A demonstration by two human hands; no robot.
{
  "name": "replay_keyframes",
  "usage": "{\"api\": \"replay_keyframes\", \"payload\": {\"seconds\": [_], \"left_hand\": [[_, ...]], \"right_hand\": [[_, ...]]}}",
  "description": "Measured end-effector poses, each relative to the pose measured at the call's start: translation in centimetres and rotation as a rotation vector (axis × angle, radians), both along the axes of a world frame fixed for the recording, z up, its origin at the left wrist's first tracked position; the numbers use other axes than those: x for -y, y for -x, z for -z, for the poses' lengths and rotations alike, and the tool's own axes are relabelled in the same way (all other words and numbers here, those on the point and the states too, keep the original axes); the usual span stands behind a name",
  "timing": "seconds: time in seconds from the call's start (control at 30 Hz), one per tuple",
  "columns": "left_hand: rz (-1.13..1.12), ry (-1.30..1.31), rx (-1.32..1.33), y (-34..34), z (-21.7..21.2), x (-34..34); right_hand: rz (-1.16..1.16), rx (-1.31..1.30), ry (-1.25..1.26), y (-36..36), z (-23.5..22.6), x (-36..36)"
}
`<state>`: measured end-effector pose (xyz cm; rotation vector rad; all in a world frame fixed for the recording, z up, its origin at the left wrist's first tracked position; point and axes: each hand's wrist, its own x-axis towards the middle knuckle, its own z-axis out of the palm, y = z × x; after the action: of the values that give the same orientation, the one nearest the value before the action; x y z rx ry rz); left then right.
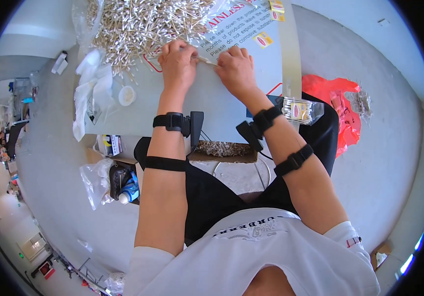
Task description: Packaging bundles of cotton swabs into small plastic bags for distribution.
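Note:
A large heap of cotton swabs [138, 27] with white tips and pale sticks lies at the far left of the table. Just in front of its right edge, my left hand [178, 63] has its fingers curled in a pinch. To the right, my right hand [236, 70] is also closed. A few cotton swabs [206, 60] stretch between the two hands, with an end at each set of fingers. How many there are cannot be made out, and the fingertips are partly hidden.
A clear bag of swabs [299, 111] sits at the table's right edge. White plastic sheets [93, 81] and a small round dish [127, 95] lie left. Yellow labels [263, 40] dot the tabletop. Below are a swab-filled cardboard box [222, 158] and a red plastic bag [343, 128].

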<state>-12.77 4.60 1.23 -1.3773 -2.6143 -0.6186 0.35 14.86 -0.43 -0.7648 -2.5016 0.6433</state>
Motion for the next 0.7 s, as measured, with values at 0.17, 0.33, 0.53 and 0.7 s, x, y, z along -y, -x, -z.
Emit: {"api": "replay_keyframes", "payload": {"seconds": [0.17, 0.33, 0.53, 0.7], "left_hand": [[-0.021, -0.099, -0.035, 0.5, 0.8, 0.2], [0.083, -0.092, -0.059, -1.8, 0.5, -1.2], [0.107, -0.209, -0.025, -4.4, -0.3, -0.1], [0.111, -0.013, -0.012, -7.6, -0.5, 3.1]], "right_hand": [[-0.049, -0.037, 0.044, -4.8, 0.0, -0.5], [-0.217, -0.022, 0.045, -6.6, -0.6, -0.3], [-0.163, -0.079, 0.127, -7.2, -0.6, -0.5], [-0.110, -0.084, 0.191, -7.6, -0.3, -0.6]]}}
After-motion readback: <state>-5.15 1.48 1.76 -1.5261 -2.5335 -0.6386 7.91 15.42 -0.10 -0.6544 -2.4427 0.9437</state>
